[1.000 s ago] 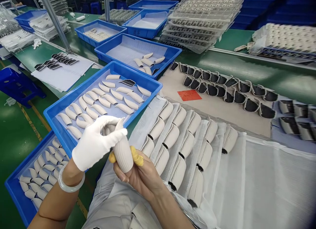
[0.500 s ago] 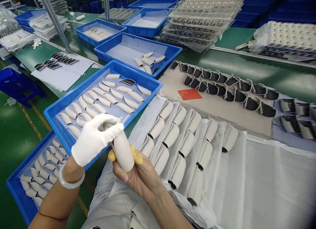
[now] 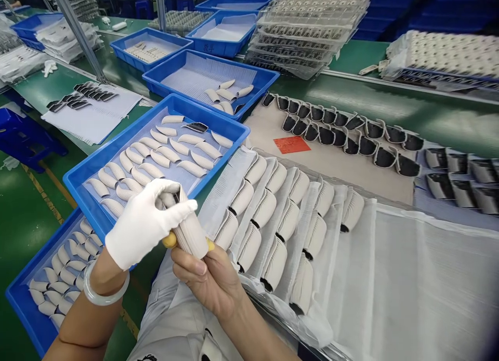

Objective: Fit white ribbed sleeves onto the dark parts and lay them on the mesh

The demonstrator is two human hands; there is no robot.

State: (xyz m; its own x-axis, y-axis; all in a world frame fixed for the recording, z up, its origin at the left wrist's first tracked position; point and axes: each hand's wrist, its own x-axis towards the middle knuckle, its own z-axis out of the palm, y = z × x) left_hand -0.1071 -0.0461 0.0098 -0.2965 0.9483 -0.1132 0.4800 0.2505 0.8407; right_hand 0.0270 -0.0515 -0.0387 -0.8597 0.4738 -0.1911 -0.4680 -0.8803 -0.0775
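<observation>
Far side of ribbed pale piece was hidden; lower tray was partly covered by left forearm; white sheeting blurred toward right edge. Green workbench ran behind. White-gloved left hand pinched piece's upper end; right hand gripped lower end, piece tilted above lap, near blue tray.

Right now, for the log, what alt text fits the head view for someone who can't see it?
A left hand in a white glove and a right hand with yellow finger covers hold a ribbed off-white piece. Similar pieces lie in a blue tray beyond the hands and in rows on pale sheeting to the right.
</observation>
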